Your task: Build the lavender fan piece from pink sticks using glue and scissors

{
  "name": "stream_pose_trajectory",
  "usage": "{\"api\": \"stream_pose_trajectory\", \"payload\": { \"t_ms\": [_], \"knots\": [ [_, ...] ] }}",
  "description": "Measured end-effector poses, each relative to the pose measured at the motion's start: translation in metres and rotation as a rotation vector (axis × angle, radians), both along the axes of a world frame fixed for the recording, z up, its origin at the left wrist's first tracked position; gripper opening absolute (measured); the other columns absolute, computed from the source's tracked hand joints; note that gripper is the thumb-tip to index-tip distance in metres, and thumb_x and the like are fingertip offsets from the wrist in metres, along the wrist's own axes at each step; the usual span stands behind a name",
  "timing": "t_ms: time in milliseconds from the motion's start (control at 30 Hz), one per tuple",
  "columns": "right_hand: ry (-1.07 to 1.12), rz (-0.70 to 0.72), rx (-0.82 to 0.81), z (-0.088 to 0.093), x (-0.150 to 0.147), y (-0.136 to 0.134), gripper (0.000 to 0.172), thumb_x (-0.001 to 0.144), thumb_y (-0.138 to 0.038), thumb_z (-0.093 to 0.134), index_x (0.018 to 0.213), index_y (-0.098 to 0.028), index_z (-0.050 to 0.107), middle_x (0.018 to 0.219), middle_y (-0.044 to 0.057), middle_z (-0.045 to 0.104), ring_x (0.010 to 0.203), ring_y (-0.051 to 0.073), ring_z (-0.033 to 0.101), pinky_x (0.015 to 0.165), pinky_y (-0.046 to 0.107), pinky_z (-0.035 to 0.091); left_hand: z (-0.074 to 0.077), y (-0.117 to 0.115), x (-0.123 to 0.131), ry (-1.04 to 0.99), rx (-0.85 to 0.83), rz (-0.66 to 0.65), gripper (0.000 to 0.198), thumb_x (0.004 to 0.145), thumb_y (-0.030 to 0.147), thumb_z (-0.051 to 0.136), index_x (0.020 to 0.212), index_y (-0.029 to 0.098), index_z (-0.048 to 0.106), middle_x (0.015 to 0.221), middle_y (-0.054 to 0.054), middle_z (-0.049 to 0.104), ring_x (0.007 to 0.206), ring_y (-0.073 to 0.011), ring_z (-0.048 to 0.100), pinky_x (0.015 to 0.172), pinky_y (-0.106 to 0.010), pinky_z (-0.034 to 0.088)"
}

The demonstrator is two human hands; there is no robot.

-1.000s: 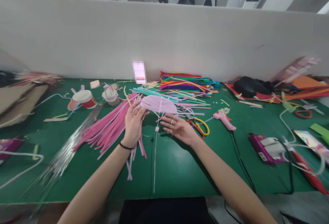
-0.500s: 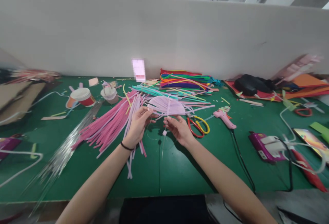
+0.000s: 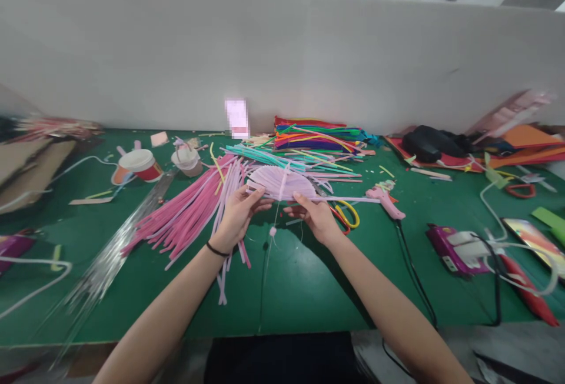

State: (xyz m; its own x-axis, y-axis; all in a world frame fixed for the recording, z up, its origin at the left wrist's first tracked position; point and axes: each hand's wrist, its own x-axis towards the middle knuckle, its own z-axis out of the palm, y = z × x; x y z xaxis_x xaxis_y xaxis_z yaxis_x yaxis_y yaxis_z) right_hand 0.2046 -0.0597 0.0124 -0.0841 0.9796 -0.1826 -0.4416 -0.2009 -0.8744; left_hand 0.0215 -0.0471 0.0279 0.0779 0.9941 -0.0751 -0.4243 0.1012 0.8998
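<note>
Over the middle of the table I hold a lilac oval piece made of pipe cleaners (image 3: 269,181), ribbed like a fan with an upright strip across it. My left hand (image 3: 241,210) pinches its lower left edge, thumb on top. At its lower right edge my right hand (image 3: 315,213) grips with thumb above and fingers beneath. One lilac stem (image 3: 353,199) sticks out to the right past my right hand. A small pale bead (image 3: 272,231) hangs below on a thin thread. Just right of my right hand lie red-and-yellow-handled scissors (image 3: 348,214), partly covered.
Pink and lilac pipe cleaners (image 3: 185,219) lie left beside clear-wrapped thin wires (image 3: 112,254). Coloured stems (image 3: 315,137) are stacked at the back. Right are a pink glue gun (image 3: 388,203) and a purple power strip (image 3: 454,251). Cups (image 3: 145,166) stand back left, before a partition (image 3: 282,54).
My right hand has moved right, from near the thread to the piece's lower right edge. The piece has shifted slightly left, the bead too. A stem now extends farther right.
</note>
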Motion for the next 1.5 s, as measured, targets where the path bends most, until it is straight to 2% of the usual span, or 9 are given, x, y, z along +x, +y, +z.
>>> {"api": "stream_pose_trajectory", "payload": {
  "t_ms": [167, 433, 600, 700, 800, 967, 1167, 1367, 1500],
  "knots": [
    [0.007, 0.022, -0.017, 0.000, -0.002, -0.003, 0.029, 0.063, -0.035, 0.083, 0.082, -0.018, 0.070, 0.076, 0.003, 0.074, 0.065, 0.017, 0.072, 0.059, 0.024, 0.055, 0.001, 0.000, 0.001, -0.053, 0.040, 0.129, 0.028, 0.065, 0.028, 0.083, 0.080, 0.014, 0.064, 0.071, 0.003, 0.067, 0.064, -0.0130, 0.071, 0.061, -0.020, 0.058],
    [0.117, 0.134, -0.126, 0.005, -0.011, -0.012, 0.026, 0.071, -0.034, 0.079, 0.092, -0.021, 0.070, 0.082, 0.002, 0.075, 0.066, 0.013, 0.070, 0.055, 0.019, 0.054, -0.002, 0.006, -0.005, -0.108, 0.045, 0.209, 0.026, 0.065, 0.025, 0.082, 0.079, 0.015, 0.063, 0.075, 0.003, 0.068, 0.065, -0.0135, 0.071, 0.059, -0.020, 0.058],
    [0.136, -0.025, -0.012, 0.005, -0.003, -0.004, 0.030, 0.075, -0.041, 0.074, 0.099, -0.022, 0.070, 0.095, 0.003, 0.075, 0.076, 0.014, 0.071, 0.061, 0.020, 0.055, -0.002, 0.009, -0.008, -0.120, 0.042, 0.215, 0.027, 0.065, 0.024, 0.081, 0.082, 0.015, 0.063, 0.076, 0.002, 0.069, 0.064, -0.0135, 0.071, 0.059, -0.020, 0.058],
    [0.092, -0.141, 0.047, 0.004, 0.007, 0.005, 0.028, 0.072, -0.039, 0.076, 0.094, -0.022, 0.071, 0.087, 0.001, 0.074, 0.075, 0.013, 0.071, 0.062, 0.020, 0.053, -0.002, 0.009, -0.009, -0.101, 0.041, 0.213, 0.026, 0.066, 0.025, 0.080, 0.083, 0.016, 0.062, 0.077, 0.002, 0.069, 0.065, -0.0137, 0.071, 0.059, -0.021, 0.057],
    [0.039, -0.186, 0.078, 0.002, 0.013, 0.011, 0.028, 0.067, -0.037, 0.079, 0.089, -0.021, 0.070, 0.080, 0.000, 0.073, 0.070, 0.013, 0.069, 0.060, 0.021, 0.051, -0.002, 0.009, -0.009, -0.085, 0.049, 0.194, 0.027, 0.066, 0.026, 0.080, 0.085, 0.016, 0.064, 0.078, 0.001, 0.070, 0.066, -0.0135, 0.071, 0.060, -0.021, 0.057],
    [0.030, -0.191, 0.072, 0.000, 0.012, 0.011, 0.027, 0.063, -0.035, 0.081, 0.084, -0.022, 0.069, 0.071, -0.004, 0.070, 0.061, 0.011, 0.064, 0.058, 0.023, 0.049, -0.004, 0.008, -0.010, -0.083, 0.058, 0.168, 0.022, 0.063, 0.026, 0.082, 0.073, 0.015, 0.066, 0.072, 0.002, 0.067, 0.064, -0.0113, 0.067, 0.059, -0.021, 0.057],
    [0.023, -0.190, 0.101, 0.003, 0.010, 0.008, 0.023, 0.062, -0.036, 0.082, 0.078, -0.022, 0.071, 0.070, -0.004, 0.068, 0.063, 0.010, 0.061, 0.059, 0.023, 0.047, -0.003, 0.008, -0.010, -0.075, 0.079, 0.184, 0.020, 0.061, 0.025, 0.081, 0.061, 0.013, 0.066, 0.059, 0.003, 0.060, 0.055, -0.0085, 0.060, 0.055, -0.019, 0.054],
    [-0.003, -0.171, 0.102, 0.004, 0.011, 0.007, 0.024, 0.062, -0.037, 0.083, 0.078, -0.022, 0.073, 0.074, -0.001, 0.071, 0.069, 0.013, 0.064, 0.062, 0.024, 0.048, -0.002, 0.010, -0.011, -0.097, 0.126, 0.178, 0.009, 0.063, 0.016, 0.075, 0.071, 0.015, 0.071, 0.074, 0.000, 0.068, 0.068, -0.0105, 0.063, 0.062, -0.020, 0.055],
    [-0.030, -0.155, 0.114, 0.002, 0.010, 0.007, 0.027, 0.063, -0.038, 0.082, 0.083, -0.022, 0.073, 0.078, 0.000, 0.073, 0.074, 0.015, 0.065, 0.063, 0.025, 0.049, -0.002, 0.012, -0.011, -0.122, 0.109, 0.184, 0.009, 0.063, 0.016, 0.070, 0.072, 0.015, 0.069, 0.071, 0.001, 0.068, 0.066, -0.0116, 0.064, 0.063, -0.022, 0.055]
  ]
}}
